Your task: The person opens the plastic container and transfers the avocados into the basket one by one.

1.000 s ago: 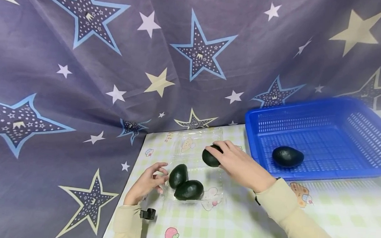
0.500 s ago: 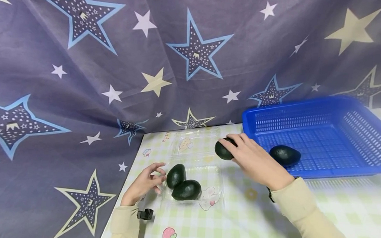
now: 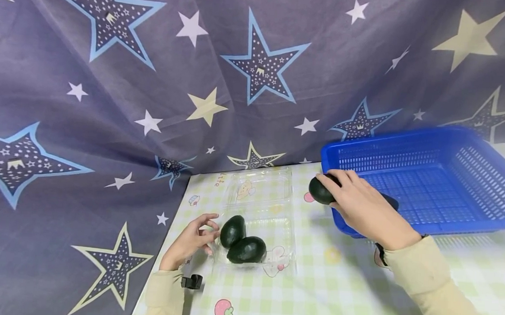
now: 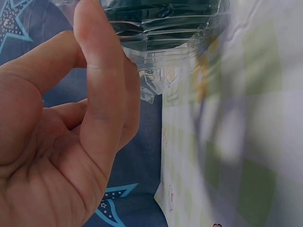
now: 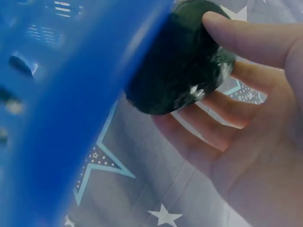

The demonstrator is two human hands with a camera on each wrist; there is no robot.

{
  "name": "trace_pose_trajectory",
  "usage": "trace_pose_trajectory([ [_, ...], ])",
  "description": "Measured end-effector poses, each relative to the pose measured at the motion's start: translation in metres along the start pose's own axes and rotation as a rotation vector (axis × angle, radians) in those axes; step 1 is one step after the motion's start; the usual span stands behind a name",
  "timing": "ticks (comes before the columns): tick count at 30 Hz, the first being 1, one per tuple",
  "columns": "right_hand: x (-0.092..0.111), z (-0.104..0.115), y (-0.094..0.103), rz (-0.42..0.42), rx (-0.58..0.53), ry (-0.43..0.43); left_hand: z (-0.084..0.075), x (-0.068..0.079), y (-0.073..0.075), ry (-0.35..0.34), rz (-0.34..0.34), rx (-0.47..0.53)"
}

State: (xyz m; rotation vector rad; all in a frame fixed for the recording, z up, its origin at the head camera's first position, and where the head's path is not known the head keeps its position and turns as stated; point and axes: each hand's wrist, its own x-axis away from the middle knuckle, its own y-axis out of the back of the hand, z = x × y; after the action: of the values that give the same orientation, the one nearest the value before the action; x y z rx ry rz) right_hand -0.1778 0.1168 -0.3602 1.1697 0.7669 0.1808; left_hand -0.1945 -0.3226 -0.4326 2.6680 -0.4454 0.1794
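My right hand (image 3: pixel 367 208) grips a dark green avocado (image 3: pixel 322 188) between thumb and fingers, held up at the left rim of the blue basket. In the right wrist view the avocado (image 5: pixel 182 61) shows beside the blurred blue rim. Another avocado (image 3: pixel 389 202) in the basket is mostly hidden behind that hand. Two more avocados, one leaning left (image 3: pixel 233 231) and one lower (image 3: pixel 246 250), lie together in a clear plastic clamshell box (image 3: pixel 280 230). At the box's left side is my left hand (image 3: pixel 191 240), its fingers loosely bent with nothing between them; whether they touch the plastic I cannot tell.
The blue perforated basket (image 3: pixel 420 230) stands at the back right. The clamshell's raised lid (image 3: pixel 259 186) lies open toward the curtain. A starry curtain (image 3: pixel 161 100) hangs behind the table, which has a green checked cloth (image 3: pixel 292 297).
My right hand has carried the avocado rightward, from above the clear box to the basket's left rim. The left hand stays beside the box.
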Motion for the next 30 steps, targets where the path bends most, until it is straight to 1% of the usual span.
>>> trace_pose_trajectory([
  [3,0.005,-0.004,0.004,0.005,0.014,-0.035,-0.001,0.0,-0.001,-0.003,0.004,0.007],
  [8,0.013,-0.013,0.011,0.063,0.037,-0.1,-0.004,-0.001,-0.003,-0.006,0.0,0.013],
  [15,0.021,-0.022,0.01,0.137,-0.011,-0.202,-0.002,0.001,-0.001,-0.005,-0.001,0.004],
  [19,0.022,-0.025,0.005,0.2,-0.034,-0.234,0.0,0.002,0.0,-0.002,-0.003,0.0],
  [26,0.024,-0.033,-0.002,0.362,-0.093,-0.291,0.002,0.001,0.001,0.0,-0.001,-0.002],
  [30,0.025,-0.038,-0.004,0.405,-0.106,-0.326,0.001,0.0,0.001,-0.01,0.008,0.001],
])
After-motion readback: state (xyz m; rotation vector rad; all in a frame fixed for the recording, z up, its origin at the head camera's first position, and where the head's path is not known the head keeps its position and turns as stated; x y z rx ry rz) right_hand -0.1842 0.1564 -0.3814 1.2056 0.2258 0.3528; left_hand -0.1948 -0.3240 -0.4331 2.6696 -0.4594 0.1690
